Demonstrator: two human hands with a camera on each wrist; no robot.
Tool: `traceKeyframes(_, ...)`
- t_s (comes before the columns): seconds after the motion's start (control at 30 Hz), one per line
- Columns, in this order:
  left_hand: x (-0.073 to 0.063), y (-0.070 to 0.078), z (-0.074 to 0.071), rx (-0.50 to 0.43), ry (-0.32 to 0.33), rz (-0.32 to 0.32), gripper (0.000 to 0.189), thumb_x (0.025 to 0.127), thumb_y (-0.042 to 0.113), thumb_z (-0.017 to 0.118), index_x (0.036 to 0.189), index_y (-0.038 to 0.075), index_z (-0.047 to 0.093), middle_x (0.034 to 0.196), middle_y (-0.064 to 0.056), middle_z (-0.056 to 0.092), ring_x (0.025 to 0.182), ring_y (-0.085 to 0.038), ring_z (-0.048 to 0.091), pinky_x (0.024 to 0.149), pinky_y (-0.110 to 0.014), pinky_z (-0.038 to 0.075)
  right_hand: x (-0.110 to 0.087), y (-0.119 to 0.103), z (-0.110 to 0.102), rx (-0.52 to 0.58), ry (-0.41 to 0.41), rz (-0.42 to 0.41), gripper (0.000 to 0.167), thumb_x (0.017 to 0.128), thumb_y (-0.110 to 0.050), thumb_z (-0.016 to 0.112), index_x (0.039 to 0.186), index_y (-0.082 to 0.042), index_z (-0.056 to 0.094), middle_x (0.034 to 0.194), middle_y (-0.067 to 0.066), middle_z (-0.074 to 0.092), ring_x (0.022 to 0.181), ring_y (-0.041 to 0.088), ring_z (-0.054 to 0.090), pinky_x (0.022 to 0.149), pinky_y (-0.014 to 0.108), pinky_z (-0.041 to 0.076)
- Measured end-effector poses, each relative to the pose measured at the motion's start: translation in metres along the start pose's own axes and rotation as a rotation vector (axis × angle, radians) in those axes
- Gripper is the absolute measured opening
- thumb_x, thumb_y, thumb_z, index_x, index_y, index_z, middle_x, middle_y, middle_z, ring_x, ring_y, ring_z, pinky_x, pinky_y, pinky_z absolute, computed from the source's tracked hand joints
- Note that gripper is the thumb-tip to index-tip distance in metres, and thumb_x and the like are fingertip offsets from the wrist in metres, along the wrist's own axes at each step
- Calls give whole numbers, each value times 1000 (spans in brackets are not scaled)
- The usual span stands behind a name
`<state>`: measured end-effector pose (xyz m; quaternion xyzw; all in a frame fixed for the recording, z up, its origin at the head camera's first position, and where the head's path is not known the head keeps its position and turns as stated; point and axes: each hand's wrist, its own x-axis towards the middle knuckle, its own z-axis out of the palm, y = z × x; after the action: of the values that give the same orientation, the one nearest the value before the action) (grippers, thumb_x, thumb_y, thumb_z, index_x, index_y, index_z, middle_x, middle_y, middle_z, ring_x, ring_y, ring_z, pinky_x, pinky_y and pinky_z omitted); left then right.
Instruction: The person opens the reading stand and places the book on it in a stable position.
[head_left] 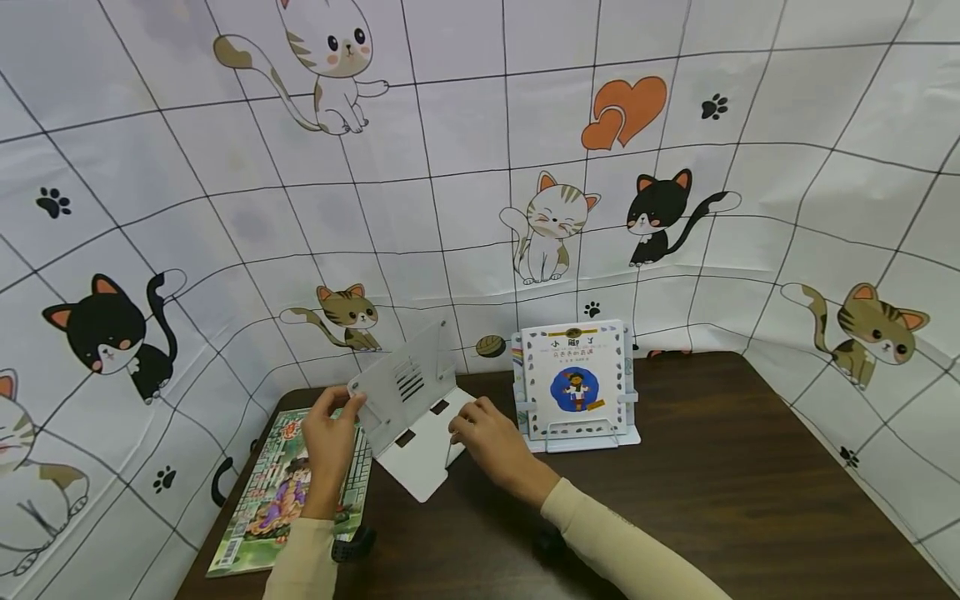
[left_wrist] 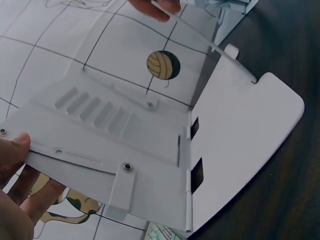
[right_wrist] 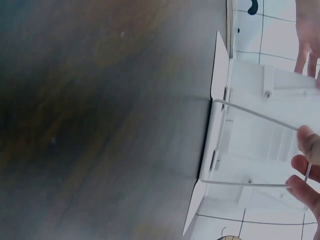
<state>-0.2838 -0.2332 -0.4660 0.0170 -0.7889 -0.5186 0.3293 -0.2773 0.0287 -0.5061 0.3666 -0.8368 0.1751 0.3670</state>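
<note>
A white metal book stand (head_left: 437,433) is folded open between both hands, its base low over or on the dark table and its slotted back panel (left_wrist: 95,120) tilted up. At the panel's outer edge, my left hand (head_left: 330,442) pinches the metal between thumb and fingers. My right hand (head_left: 501,450) is at the base's other side. In the right wrist view, its fingers (right_wrist: 309,147) pinch the far end of a bent wire bracket (right_wrist: 255,114) hinged on the base. Whether the base touches the table is hard to tell.
To the right stands a second white stand (head_left: 628,437) holding a picture book (head_left: 573,392). A colourful magazine (head_left: 262,508) lies at the table's left, partly under my left arm. The dark wooden table (head_left: 712,483) meets a cat-printed cloth (head_left: 465,200) behind.
</note>
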Motion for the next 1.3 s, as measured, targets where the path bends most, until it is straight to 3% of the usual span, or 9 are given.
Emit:
traceKeyframes(0.2, 15, -7, 9, -56, -39, -25, 17, 100, 12, 77, 108, -3, 74, 100, -22, 74, 81, -9, 65, 69, -13, 52, 4, -4, -1, 60, 9, -25, 12, 92, -9, 84, 99, -17, 78, 96, -4, 73, 92, 12, 64, 82, 24, 59)
traceKeyframes(0.37, 30, -11, 17, -58, -63, -70, 14, 100, 11, 76, 105, -2, 72, 99, -23, 75, 76, -15, 65, 66, -16, 50, 7, -4, 0, 161, 24, -51, 10, 93, -6, 82, 101, -12, 78, 97, -1, 74, 92, 13, 67, 82, 24, 59)
traceKeyframes(0.57, 46, -16, 25, -122, -102, -130, 12, 100, 7, 74, 104, -4, 70, 95, -6, 75, 79, -2, 65, 69, -18, 55, 11, -3, -1, 319, 10, -65, 8, 95, -3, 79, 103, -7, 78, 99, 2, 75, 93, 14, 72, 81, 22, 60)
traceKeyframes(0.67, 51, -18, 28, -185, -122, -163, 14, 100, 6, 74, 106, -6, 69, 92, 4, 74, 81, 3, 66, 70, -18, 58, 9, -2, -1, 382, -30, -2, 11, 96, -1, 77, 106, -6, 77, 101, 3, 76, 91, 14, 73, 79, 23, 60)
traceKeyframes(0.77, 54, -19, 30, -230, -151, -172, 18, 101, 7, 73, 110, -8, 69, 94, 4, 74, 82, 2, 66, 72, -19, 59, 5, 0, 0, 433, -100, 118, 11, 98, -4, 76, 109, -5, 76, 102, 5, 76, 90, 15, 73, 78, 29, 62)
traceKeyframes(0.93, 57, -20, 34, -255, -171, -182, 21, 100, 6, 72, 113, -10, 68, 91, 9, 72, 82, 2, 65, 73, -20, 60, -5, 6, 4, 526, -250, 295, 11, 100, -8, 75, 110, -4, 75, 104, 6, 78, 92, 17, 74, 82, 32, 64)
traceKeyframes(1.07, 56, -19, 37, -270, -170, -190, 16, 100, 2, 72, 107, -11, 65, 83, 17, 68, 81, 2, 65, 71, -19, 59, -11, 12, 6, 629, -327, 403, 8, 99, -7, 75, 106, -4, 74, 100, 7, 78, 91, 17, 74, 82, 28, 63)
traceKeyframes(1.3, 56, -19, 42, -275, -192, -186, 4, 101, -4, 68, 103, -7, 65, 82, 19, 68, 82, 3, 66, 71, -18, 58, -21, 22, 12, 696, -401, 507, 5, 101, -14, 75, 97, -11, 72, 94, 2, 78, 82, 5, 70, 75, 22, 58)
